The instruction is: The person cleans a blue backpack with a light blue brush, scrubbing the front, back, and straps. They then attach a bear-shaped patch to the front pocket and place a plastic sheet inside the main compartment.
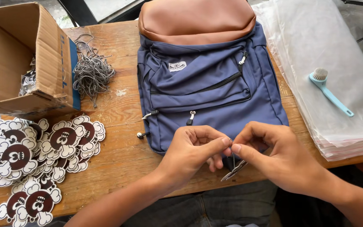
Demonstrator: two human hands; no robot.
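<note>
Your left hand [192, 152] and your right hand [274, 155] meet at the near edge of the blue backpack [209, 90], fingertips pinched together on a thin ball chain [233, 159] from which a flat tag [233, 171] hangs, edge-on and tilted, just below your thumbs. Both hands are clenched in a fine pinch: the left thumb and forefinger close on the chain's upper end, the right thumb and forefinger press against it from the other side. Whether the chain is already threaded through a zipper pull cannot be told; your fingers hide that spot. The backpack lies flat on the wooden table [122, 109], front face up, its brown top panel [196, 19] pointing away from you, zippers shut. To your left, a heap of cloud-edged die-cut tags with dark round centres [34, 155] spreads over the table's near corner. Beyond it sits an open cardboard box [19, 59], and just beside the box lies a tangle of ball chains [91, 71]. On your right, a stack of clear plastic bags [328, 84] carries a light blue brush [328, 92].
</note>
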